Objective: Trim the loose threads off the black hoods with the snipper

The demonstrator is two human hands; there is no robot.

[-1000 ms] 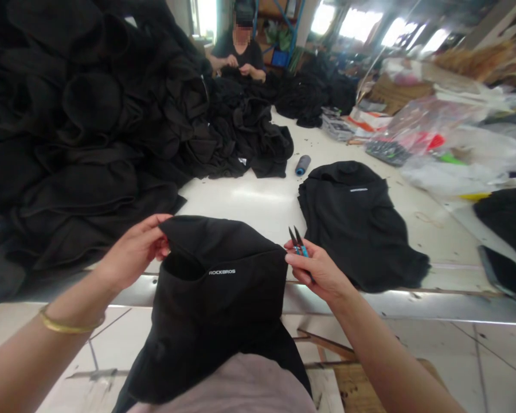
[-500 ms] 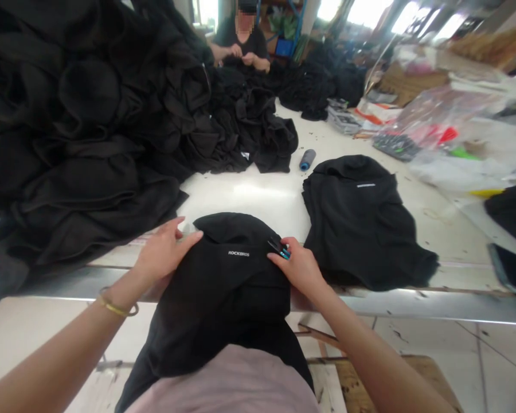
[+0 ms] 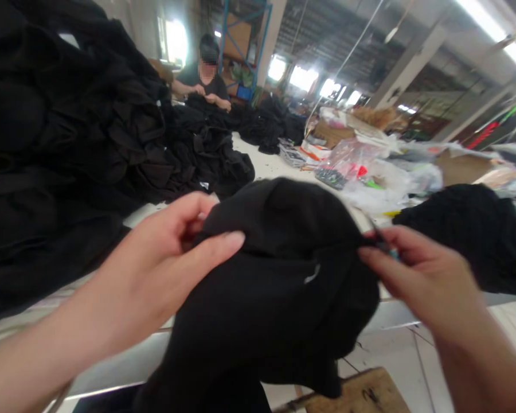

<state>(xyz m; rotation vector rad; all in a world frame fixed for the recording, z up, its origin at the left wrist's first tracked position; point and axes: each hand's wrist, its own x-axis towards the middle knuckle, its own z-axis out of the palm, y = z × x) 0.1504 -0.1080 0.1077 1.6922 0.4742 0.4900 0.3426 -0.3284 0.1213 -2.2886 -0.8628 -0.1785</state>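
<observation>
A black balaclava (image 3: 275, 304) is stretched between my hands in front of me, raised over the table's front edge. My left hand (image 3: 155, 275) pinches its upper left edge, thumb on top of the cloth. On the other side, my right hand (image 3: 430, 281) grips the upper right edge between thumb and fingers. Tucked in that same hand is a small dark and teal tool, apparently thread snips (image 3: 384, 246), mostly hidden by the fingers. A pale logo, blurred and bent by a fold, shows on the cloth.
Large heaps of black garments (image 3: 69, 143) rise at the left. Clear plastic bags (image 3: 370, 172) and packaging lie at the back right, near another black pile (image 3: 468, 229). A person (image 3: 204, 86) sits working across the white table (image 3: 266, 163). A wooden stool (image 3: 361, 393) stands below.
Both hands have lifted the balaclava up from my lap and closer to my face, spreading it wider. My view has tilted up and turned to the right.
</observation>
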